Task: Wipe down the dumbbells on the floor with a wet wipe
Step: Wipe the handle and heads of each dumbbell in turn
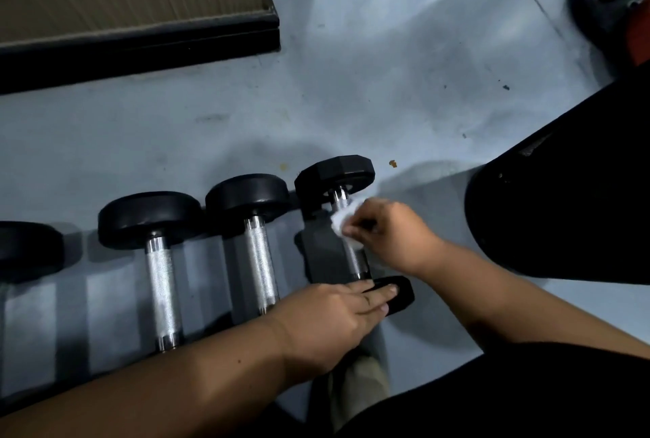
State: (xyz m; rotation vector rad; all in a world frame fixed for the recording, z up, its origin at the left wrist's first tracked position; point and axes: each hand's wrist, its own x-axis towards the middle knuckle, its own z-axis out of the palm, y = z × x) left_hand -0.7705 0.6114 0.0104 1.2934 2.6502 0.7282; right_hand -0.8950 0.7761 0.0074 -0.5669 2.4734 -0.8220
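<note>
Four dumbbells lie side by side on the pale grey, scuffed floor [387, 85], handles running roughly away from the viewer.

The rightmost unit is the black hexagonal-headed dumbbell with a chrome handle [336, 175]. Its far head stands near the middle of the view; its near head lies just under the left hand's fingertips.

The right hand [390, 235] pinches a crumpled white wet wipe [343, 223] between thumb and curled fingers. The wipe is pressed against the upper part of the chrome handle of this dumbbell, just below the far head.

The left hand [327, 318] lies flat, fingers straight and together, their tips resting on the near hexagonal head. It grips nothing.

To the left, just beside the hexagonal unit, lies a round-headed black dumbbell with a knurled chrome handle [260, 261]. Further left lies a second round-headed black dumbbell with a knurled chrome handle [161, 282]. At the left edge only the black round head of a fourth dumbbell [24, 251] shows.

A brown panel with a black base strip [140, 32] occupies the upper left. A large black padded object [569, 198] fills the right side. A dark round weight plate [608, 1] lies at the upper right, well apart from the dumbbell row.
</note>
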